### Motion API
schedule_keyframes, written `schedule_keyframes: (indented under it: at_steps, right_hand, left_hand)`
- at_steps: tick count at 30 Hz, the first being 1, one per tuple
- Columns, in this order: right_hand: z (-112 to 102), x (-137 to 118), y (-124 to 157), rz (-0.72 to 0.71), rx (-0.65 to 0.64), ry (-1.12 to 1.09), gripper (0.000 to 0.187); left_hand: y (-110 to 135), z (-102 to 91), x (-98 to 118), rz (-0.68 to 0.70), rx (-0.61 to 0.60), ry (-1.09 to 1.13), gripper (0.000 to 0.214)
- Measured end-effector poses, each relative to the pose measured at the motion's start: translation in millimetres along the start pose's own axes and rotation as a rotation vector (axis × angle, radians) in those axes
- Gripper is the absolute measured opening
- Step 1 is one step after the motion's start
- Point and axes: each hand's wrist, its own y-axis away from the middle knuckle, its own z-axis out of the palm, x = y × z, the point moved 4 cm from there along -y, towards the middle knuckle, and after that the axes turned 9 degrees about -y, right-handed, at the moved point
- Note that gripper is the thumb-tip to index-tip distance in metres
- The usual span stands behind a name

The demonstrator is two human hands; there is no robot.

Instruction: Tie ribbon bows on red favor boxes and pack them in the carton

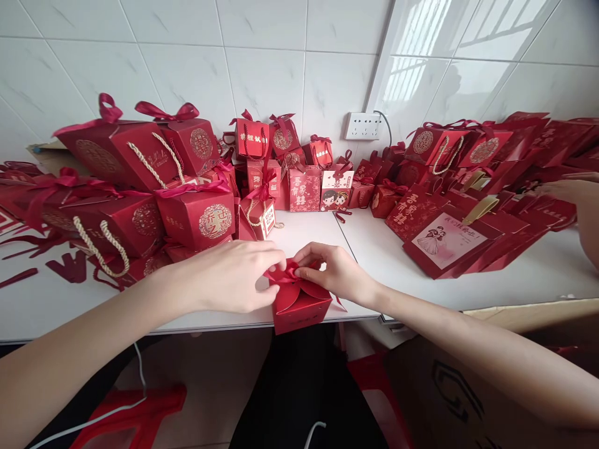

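A wall of white tiles (262, 75) is seen behind a long white table (384, 262), whose top is crossed by a dark seam right of the middle. Under the table, a brown cardboard carton (421, 399) is seen at the right and a red stool (159, 404) at the left. The table's left part is taken up by stacked red gift boxes (196, 218), the right part by leaning red paper bags (440, 240) and further boxes; smaller boxes and bags (305, 190) are lined up along the wall. Another person's hand (583, 202) is held by the bags at the right edge. White tabletop is seen between that line and the front edge, widest right of the seam, narrowed at the left by the stack. A white power strip (362, 126) is fixed to the wall. One red box (302, 315) is placed at the front edge, just below and between both hands. From the left it is reached by the left hand (250, 274), thumb spread from fingers; whether anything is pinched there cannot be told. Looped over the lid, the red ribbon (291, 272) is pinched by the right hand (339, 271). Cut ribbon pieces (68, 268) are scattered at far left.
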Motion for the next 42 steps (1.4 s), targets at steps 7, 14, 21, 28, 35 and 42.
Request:
schedule_keyframes:
  at_steps: [7,14,21,28,35,42]
  right_hand:
    - [0.2,-1.5,0.6,0.002,0.008,0.010,0.008]
    - [-0.4,-1.1,0.9,0.009,0.035,0.000,0.012]
    - [-1.7,-4.7,0.6,0.002,0.026,0.021,0.009]
    - [-1.1,-7.7,1.3,-0.020,0.028,0.039,0.006]
    - [-1.2,-5.0,-0.7,0.027,0.069,0.051,0.012]
    - [-1.7,1.0,4.0,0.064,0.109,-0.150,0.028]
  left_hand:
    - [-0.3,0.7,-3.8,-0.143,-0.033,0.045,0.040]
    - [-5.9,1.9,-7.3,-0.113,0.070,0.093,0.026]
    - [-9.2,-4.9,3.8,0.040,0.116,0.131,0.030]
    - [-21.4,-13.8,7.3,0.127,0.085,0.200,0.023]
    - [-33.7,-24.0,5.7,0.162,-0.041,0.322,0.023]
    - [-50.1,-11.5,-10.1,0.121,0.137,0.439,0.015]
